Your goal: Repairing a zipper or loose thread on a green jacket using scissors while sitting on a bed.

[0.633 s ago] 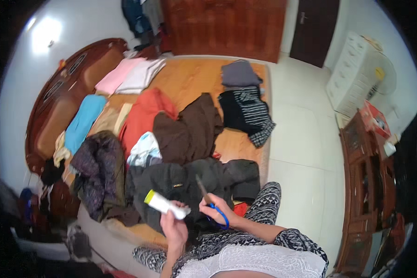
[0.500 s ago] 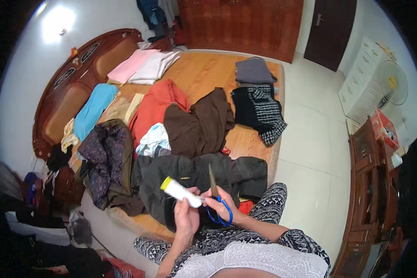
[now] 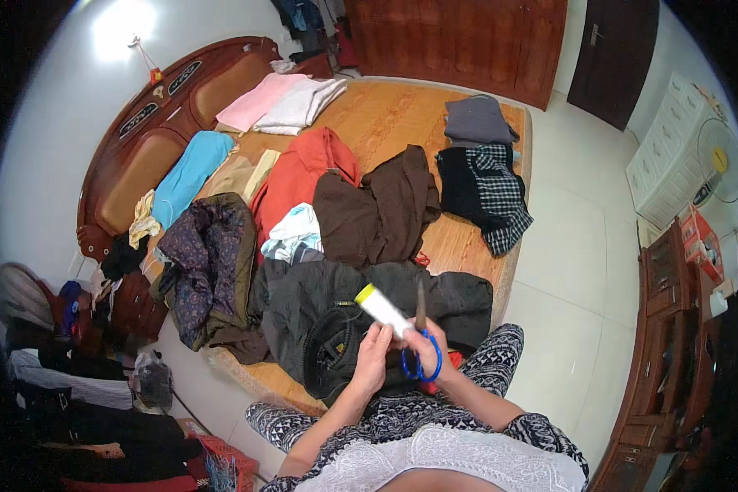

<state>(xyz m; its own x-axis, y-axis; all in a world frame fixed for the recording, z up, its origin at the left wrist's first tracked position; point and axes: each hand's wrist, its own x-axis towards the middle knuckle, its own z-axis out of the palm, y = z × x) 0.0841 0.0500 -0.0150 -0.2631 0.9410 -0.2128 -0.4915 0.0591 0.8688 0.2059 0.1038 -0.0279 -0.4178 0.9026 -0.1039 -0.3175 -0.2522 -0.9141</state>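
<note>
My left hand [image 3: 371, 359] is closed around the lower end of a white cylinder with a yellow end [image 3: 380, 308]; it looks like a thread spool, but I cannot be sure. The cylinder tilts up to the left. Blue-handled scissors [image 3: 421, 308] are in my right hand [image 3: 436, 348], blades pointing up and away. The right fingertips meet the near end of the cylinder, where details are too small to make out. Both hands are above a black jacket [image 3: 299, 291] spread at the bed's near edge, its dark ribbed opening beside my left hand.
Across the bed [image 3: 398, 107] lie brown clothing [image 3: 377, 209], a red garment [image 3: 303, 168], a patterned dark garment [image 3: 209, 271] and blue cloth [image 3: 193, 168]. A checked garment [image 3: 500, 193] is at right. Wooden cabinets [image 3: 660, 328] line the right side; a fan [image 3: 720, 160] stands beyond.
The whole view has shifted, so the bed and room sit farther right. Both hands keep their holds on the cylinder and scissors, closer together at the cylinder's near end.
</note>
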